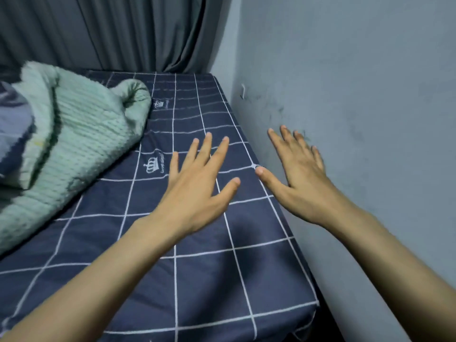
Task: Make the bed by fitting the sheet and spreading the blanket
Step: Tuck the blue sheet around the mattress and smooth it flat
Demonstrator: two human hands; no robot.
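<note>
The navy-blue fitted sheet with a white grid pattern and small crown prints (197, 280) covers the mattress, drawn fairly smooth across the near and right part of the bed. Its long axis runs from the near edge away toward the far end, where it meets the dark grey pleated curtain (123, 33). The grid lines follow that direction and slant slightly to the left as they recede. The sheet's right edge folds down over the mattress side, just beside the pale grey painted wall (357, 95), which bears dark scuff marks; the near right corner hangs with a few wrinkles.

The mint-green knitted-texture blanket (81, 134) lies bunched in a thick heap on the left part of the bed, on top of the sheet, with one rolled end pointing toward the far right. It covers much of the left side, so the sheet beneath cannot be seen there. A blue-grey pillow or cushion (14, 137) is tucked into the heap at the left edge of the view.

The left hand (197, 188) is extended palm down over the sheet with fingers spread and grips nothing. The right hand (298, 178) is likewise spread, palm down, over the sheet's right edge next to the wall; whether either palm touches the fabric cannot be told.
</note>
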